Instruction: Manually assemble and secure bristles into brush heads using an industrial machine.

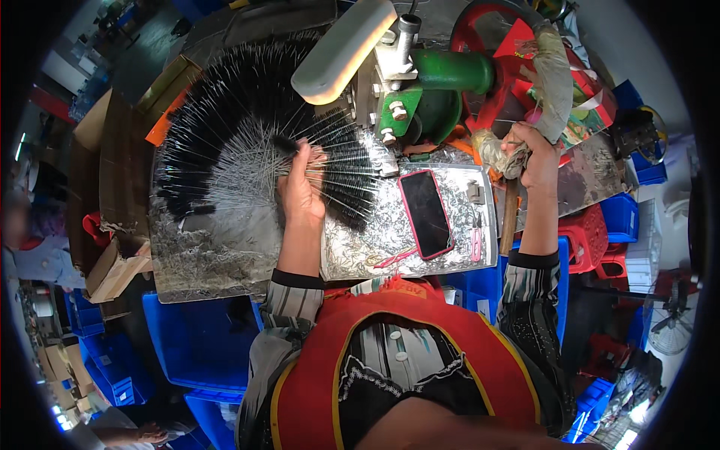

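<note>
Many thin wire brushes [217,161] with black bristle ends lie fanned out on the worktop's left side. My left hand [301,191] is closed around a bundle of these brushes [349,169], their bristled ends spreading to the right; one short black bristle end sticks out by the thumb. A green machine [450,71] with a red wheel [476,45] stands at the back. My right hand [536,157] is closed on a cloth-wrapped handle [504,154] beside the wheel. A white lamp [343,52] glows over the machine's left side.
A metal tray [360,251] holds a pink-cased phone [426,214] and pink-handled snips [476,241]. A cardboard box [105,165] stands at left. Blue bins [199,337] sit below the table edge, red stools [585,236] at right. Another person's hand [150,433] shows lower left.
</note>
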Demonstrator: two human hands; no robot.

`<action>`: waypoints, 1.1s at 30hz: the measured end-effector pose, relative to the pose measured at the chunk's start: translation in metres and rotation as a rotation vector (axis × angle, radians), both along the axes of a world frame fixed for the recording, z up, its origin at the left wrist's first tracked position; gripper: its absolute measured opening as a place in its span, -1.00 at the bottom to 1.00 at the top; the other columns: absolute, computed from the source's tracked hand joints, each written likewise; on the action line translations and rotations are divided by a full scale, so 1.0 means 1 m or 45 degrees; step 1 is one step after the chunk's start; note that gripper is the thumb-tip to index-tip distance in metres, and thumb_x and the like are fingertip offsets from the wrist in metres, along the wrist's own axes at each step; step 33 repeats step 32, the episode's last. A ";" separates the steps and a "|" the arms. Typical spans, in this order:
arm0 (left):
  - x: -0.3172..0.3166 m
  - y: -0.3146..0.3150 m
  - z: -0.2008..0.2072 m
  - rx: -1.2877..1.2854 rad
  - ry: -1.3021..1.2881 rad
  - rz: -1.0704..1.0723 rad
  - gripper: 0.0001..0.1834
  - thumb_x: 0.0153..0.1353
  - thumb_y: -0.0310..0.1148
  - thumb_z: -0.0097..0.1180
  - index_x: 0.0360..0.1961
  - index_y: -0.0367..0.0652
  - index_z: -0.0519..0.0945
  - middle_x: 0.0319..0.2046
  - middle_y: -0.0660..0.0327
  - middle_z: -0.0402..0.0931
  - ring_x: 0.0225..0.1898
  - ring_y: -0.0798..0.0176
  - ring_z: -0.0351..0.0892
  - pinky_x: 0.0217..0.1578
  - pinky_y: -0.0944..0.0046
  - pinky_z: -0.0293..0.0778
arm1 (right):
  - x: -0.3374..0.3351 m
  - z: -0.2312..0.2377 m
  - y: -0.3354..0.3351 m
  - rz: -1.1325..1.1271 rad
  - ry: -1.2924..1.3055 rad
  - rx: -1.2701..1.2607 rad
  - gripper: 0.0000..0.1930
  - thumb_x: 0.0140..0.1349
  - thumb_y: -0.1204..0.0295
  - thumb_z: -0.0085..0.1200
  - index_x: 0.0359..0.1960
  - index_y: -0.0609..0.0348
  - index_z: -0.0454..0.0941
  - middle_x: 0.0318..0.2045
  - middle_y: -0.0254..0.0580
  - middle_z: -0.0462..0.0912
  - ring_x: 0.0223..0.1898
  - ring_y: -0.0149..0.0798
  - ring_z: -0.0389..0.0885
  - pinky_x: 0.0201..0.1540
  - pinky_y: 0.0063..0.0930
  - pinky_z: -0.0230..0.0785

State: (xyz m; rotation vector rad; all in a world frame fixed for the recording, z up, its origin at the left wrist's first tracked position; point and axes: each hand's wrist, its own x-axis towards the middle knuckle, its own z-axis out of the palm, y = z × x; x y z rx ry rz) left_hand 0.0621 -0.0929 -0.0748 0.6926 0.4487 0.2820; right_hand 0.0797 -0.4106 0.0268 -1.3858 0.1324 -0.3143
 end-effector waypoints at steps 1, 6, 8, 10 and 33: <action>0.001 -0.002 0.004 -0.035 0.002 0.017 -0.81 -0.03 -0.47 0.17 -0.35 -0.27 0.50 -0.46 0.15 0.52 -0.47 0.29 0.52 -0.47 0.37 0.46 | -0.001 0.000 0.000 -0.001 0.001 0.000 -0.90 -0.12 0.55 0.09 -0.54 0.32 0.46 -0.68 -0.17 0.48 -0.70 -0.31 0.48 -0.64 -0.53 0.33; 0.002 -0.002 0.001 0.021 0.030 0.026 -0.81 -0.03 -0.46 0.18 -0.36 -0.26 0.50 -0.48 0.15 0.51 -0.50 0.30 0.51 -0.47 0.37 0.45 | -0.003 0.006 0.007 -0.027 0.021 -0.093 -0.85 -0.05 0.52 -0.02 -0.70 0.34 0.42 -0.77 -0.17 0.39 -0.69 -0.28 0.39 -0.52 -0.48 0.26; 0.001 -0.002 0.001 0.032 0.022 0.028 -0.81 -0.03 -0.46 0.18 -0.36 -0.26 0.50 -0.49 0.16 0.51 -0.51 0.31 0.51 -0.48 0.37 0.45 | -0.003 0.006 0.007 -0.044 0.024 -0.089 -0.85 -0.05 0.52 -0.03 -0.70 0.34 0.42 -0.77 -0.17 0.39 -0.69 -0.28 0.39 -0.52 -0.48 0.26; 0.001 -0.001 0.002 0.043 0.035 0.014 -0.81 -0.03 -0.47 0.17 -0.35 -0.25 0.50 -0.50 0.17 0.51 -0.53 0.32 0.50 -0.50 0.39 0.44 | -0.004 0.007 0.008 -0.061 0.027 -0.085 -0.85 -0.05 0.52 -0.03 -0.70 0.34 0.42 -0.77 -0.17 0.39 -0.69 -0.29 0.39 -0.52 -0.48 0.26; -0.003 0.013 -0.010 0.089 -0.003 -0.229 -0.86 0.04 -0.46 0.09 -0.35 -0.27 0.53 -0.43 0.18 0.53 -0.44 0.34 0.51 -0.39 0.41 0.45 | 0.003 0.002 -0.011 0.066 0.091 0.027 -0.87 -0.12 0.49 0.10 -0.53 0.30 0.49 -0.67 -0.19 0.47 -0.67 -0.30 0.50 -0.61 -0.49 0.33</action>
